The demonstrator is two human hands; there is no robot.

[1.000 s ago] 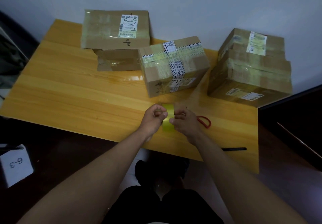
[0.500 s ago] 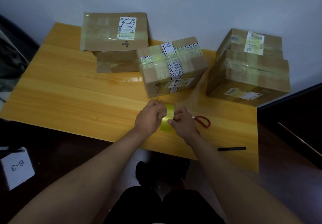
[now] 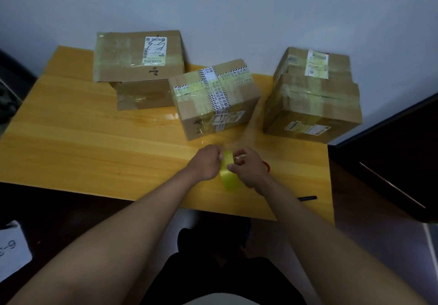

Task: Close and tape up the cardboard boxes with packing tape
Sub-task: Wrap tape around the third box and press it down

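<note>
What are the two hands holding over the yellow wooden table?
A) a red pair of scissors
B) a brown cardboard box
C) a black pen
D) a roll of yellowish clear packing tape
D: the left hand and right hand both grip the roll of yellowish clear packing tape between them, above the yellow wooden table.

Both hands, left and right, grip a tape roll near the middle box on the table.
</note>
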